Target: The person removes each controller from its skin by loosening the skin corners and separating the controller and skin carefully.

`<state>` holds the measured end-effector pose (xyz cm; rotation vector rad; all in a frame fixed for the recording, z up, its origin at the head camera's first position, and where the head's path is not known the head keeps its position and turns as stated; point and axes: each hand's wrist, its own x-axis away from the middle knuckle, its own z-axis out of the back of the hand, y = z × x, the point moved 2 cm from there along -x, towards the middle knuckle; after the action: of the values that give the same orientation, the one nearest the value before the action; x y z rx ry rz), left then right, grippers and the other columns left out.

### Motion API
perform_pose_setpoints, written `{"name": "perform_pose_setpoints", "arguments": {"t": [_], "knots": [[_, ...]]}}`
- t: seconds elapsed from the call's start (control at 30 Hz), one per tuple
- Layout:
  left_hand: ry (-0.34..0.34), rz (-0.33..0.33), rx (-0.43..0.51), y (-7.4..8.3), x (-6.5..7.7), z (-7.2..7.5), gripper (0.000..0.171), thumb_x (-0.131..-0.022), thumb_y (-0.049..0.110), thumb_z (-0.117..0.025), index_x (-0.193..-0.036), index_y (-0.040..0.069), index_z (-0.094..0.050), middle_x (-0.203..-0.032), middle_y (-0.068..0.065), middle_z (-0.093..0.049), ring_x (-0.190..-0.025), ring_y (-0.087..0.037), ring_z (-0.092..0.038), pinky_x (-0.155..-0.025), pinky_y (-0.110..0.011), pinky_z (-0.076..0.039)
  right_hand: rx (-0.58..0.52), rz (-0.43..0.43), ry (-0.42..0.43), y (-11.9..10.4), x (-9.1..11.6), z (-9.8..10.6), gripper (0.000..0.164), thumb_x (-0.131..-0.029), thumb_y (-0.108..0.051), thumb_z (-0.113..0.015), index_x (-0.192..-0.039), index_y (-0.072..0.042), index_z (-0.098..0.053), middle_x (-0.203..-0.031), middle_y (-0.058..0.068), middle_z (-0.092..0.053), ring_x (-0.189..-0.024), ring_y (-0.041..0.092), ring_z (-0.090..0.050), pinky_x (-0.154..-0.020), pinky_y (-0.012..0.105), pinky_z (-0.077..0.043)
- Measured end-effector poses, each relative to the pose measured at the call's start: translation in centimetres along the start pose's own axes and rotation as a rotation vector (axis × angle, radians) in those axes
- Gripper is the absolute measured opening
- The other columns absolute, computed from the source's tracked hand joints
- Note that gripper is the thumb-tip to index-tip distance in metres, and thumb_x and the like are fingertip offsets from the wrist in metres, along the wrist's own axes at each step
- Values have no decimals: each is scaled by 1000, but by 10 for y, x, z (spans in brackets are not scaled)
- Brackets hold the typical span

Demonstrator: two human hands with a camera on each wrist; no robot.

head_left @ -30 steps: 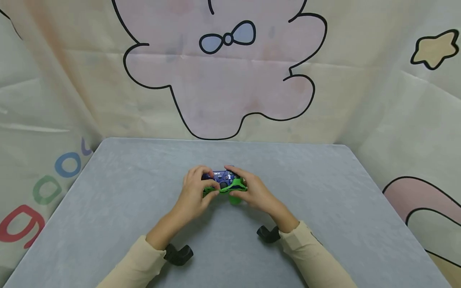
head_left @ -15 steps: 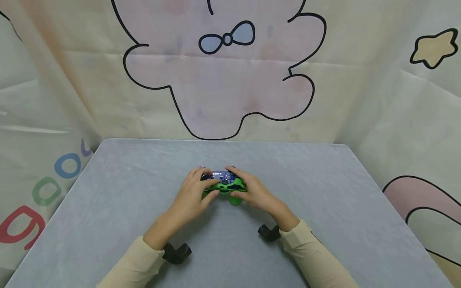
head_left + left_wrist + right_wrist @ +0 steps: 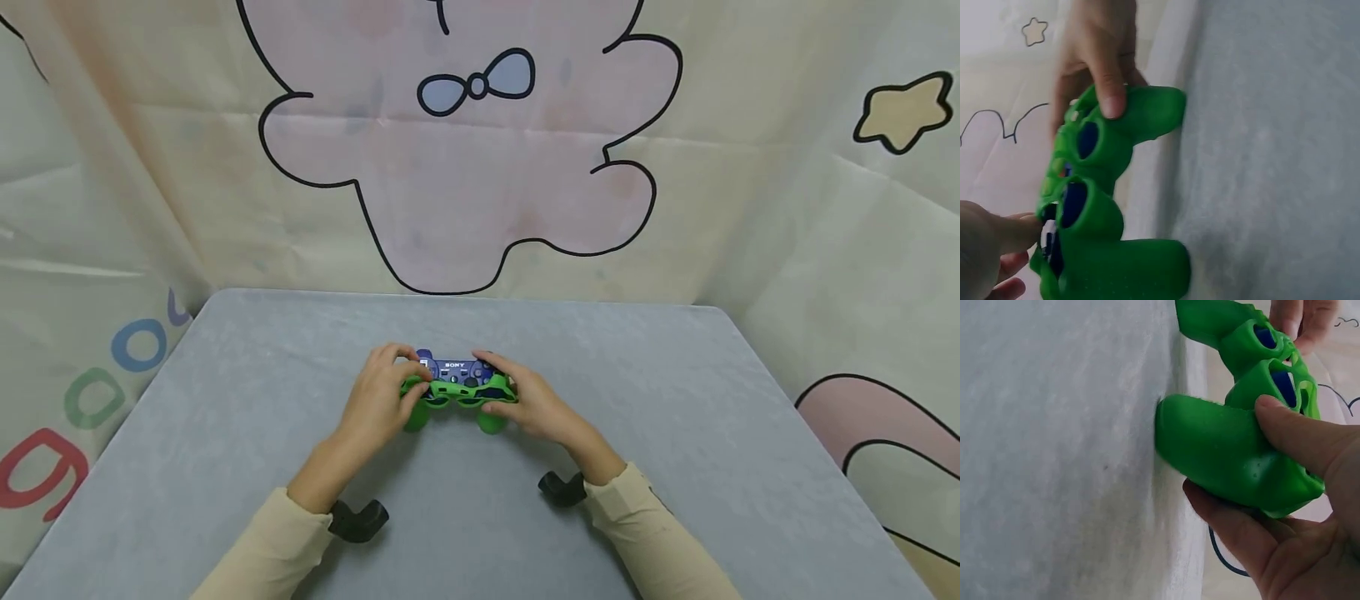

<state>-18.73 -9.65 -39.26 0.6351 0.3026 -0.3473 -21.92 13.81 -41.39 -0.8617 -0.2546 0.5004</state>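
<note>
A blue Sony game controller [image 3: 454,367] sits partly inside a green silicone cover [image 3: 450,389], a little above the table. Its upper face with the logo shows bare, while the green sleeve wraps the grips and near side. My left hand [image 3: 378,396] pinches the cover's edge at the left end between thumb and fingers. At the other end, my right hand [image 3: 536,406] grips the covered controller. In the right wrist view its thumb lies on the green cover [image 3: 1222,444], fingers underneath. Through round holes in the cover [image 3: 1100,212], blue shows in the left wrist view.
A grey cloth-covered table [image 3: 465,508] spreads beneath both hands. Behind it hangs a cream curtain [image 3: 720,208] with cartoon drawings. Black wrist-worn pieces [image 3: 360,522] jut inward from both beige sleeves [image 3: 660,533].
My left hand has shifted left from the cover's middle to its left end, uncovering more of the blue face and green edge. The right hand keeps its grip in nearly the same place.
</note>
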Motion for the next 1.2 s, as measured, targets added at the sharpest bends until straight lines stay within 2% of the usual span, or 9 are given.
{"name": "perform_pose_setpoints", "arguments": {"t": [0.07, 0.17, 0.37, 0.43, 0.53, 0.7, 0.8, 0.97, 1.2], "knots": [[33, -12, -4, 0, 0, -1, 7, -86, 4, -78, -91, 9, -77, -112, -11, -64, -114, -34, -56, -99, -49, -48, -6, 13, 1, -2, 0, 0, 78, -91, -9, -75, -157, -26, -37, -159, 12, -41, -134, 33, -53, -106, 57, -47], [35, -40, -20, 0, 0, -1, 6, -87, 3, -77, -87, 9, -75, -111, -12, -63, -114, -35, -55, -103, -49, -46, 5, 33, -8, -5, 0, 0, 78, -92, -9, -74, -158, -22, -35, -158, 14, -44, -132, 33, -54, -106, 54, -48], [-48, -190, -122, 3, 5, 5, 8, -83, 6, -81, -81, 13, -76, -109, -9, -65, -113, -32, -56, -99, -51, -47, 33, 68, -33, -3, 1, -1, 76, -94, -6, -71, -159, -15, -32, -155, 18, -46, -135, 34, -53, -110, 52, -43], [-82, -194, -142, 4, 5, 7, 3, -84, 10, -82, -86, 12, -79, -108, -8, -66, -111, -30, -57, -97, -49, -49, 33, 51, -35, -4, 0, -1, 76, -94, -6, -70, -159, -16, -32, -157, 18, -44, -138, 35, -50, -112, 53, -41], [-122, -124, -113, 1, 7, 8, 9, -88, 16, -79, -96, 12, -81, -111, -9, -66, -111, -30, -59, -97, -48, -50, 39, 31, -39, -5, 0, -2, 75, -95, -6, -69, -159, -18, -33, -159, 18, -41, -140, 36, -47, -114, 55, -39], [-148, 99, 14, -10, 7, 12, 27, -95, 22, -72, -120, 11, -72, -128, -12, -64, -123, -35, -59, -97, -54, -52, 9, 38, -57, -2, 1, -2, 75, -96, -6, -67, -160, -20, -31, -160, 18, -38, -143, 37, -44, -116, 56, -37], [-182, 198, 59, -17, 5, 13, 38, -99, 22, -66, -135, 10, -62, -130, -16, -64, -123, -38, -60, -96, -57, -51, -20, 46, -58, 2, 3, 0, 74, -97, -6, -66, -160, -21, -30, -162, 18, -35, -145, 38, -41, -118, 57, -34], [-242, 244, 120, -25, -1, 14, 38, -101, 20, -62, -138, 9, -59, -123, -15, -71, -116, -36, -65, -95, -57, -51, -54, 50, -33, 2, 2, 7, 71, -96, -6, -68, -156, -20, -34, -158, 17, -41, -140, 38, -47, -114, 58, -38], [-272, 264, 130, -29, -4, 14, 34, -92, 21, -75, -123, 11, -66, -104, -8, -74, -105, -28, -67, -89, -50, -52, -26, 31, -61, 3, 1, 8, 78, -94, -7, -71, -157, -22, -29, -157, 17, -39, -137, 36, -48, -114, 57, -39]]}}
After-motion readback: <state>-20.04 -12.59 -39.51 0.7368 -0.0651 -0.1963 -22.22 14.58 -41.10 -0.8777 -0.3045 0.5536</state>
